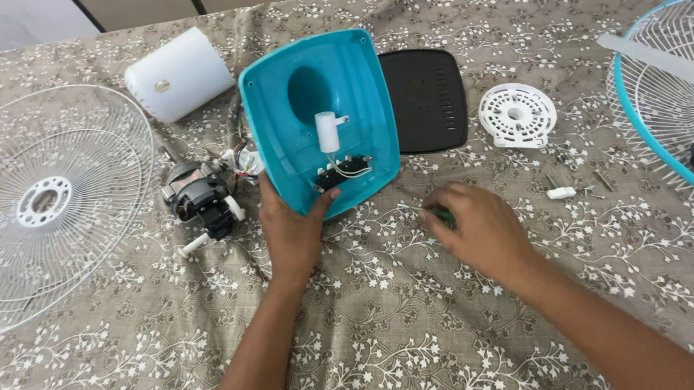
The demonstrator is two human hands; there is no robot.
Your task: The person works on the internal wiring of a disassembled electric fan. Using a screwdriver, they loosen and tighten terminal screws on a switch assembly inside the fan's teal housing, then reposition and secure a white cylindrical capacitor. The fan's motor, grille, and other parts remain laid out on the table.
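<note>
1. Holding the lower edge of a turquoise fan housing at the centre of the frame, the left hand grips it with the thumb hooked over the rim, so the shell stands tilted with its hollow inside facing the camera.
2. Inside the housing sit a small white cylinder and, just below it, a dark switch block with thin white wires, close to the left thumb.
3. The right hand, just right of the housing's lower corner, lies curled on the cloth over a small green-handled tool; the fingers cover most of it, and I cannot tell whether they have closed on it or only rest on it.
4. To do this well, I judge the left hand should keep the housing steady at this tilt so the wired parts stay in sight, and the right should take the tool by its handle before lifting it.
5. Left of the housing lies a grey fan motor with a white shaft, its wires running toward the shell.
6. Above the motor, at upper left, lies a white cylindrical cover.
7. Right of the housing lies a black flat panel, then a round white slotted disc.
8. A white wire grille fills the left edge; a blue-rimmed grille fills the right edge.
9. Small screws and a white clip lie scattered at right, all on a brown floral tablecloth.
</note>
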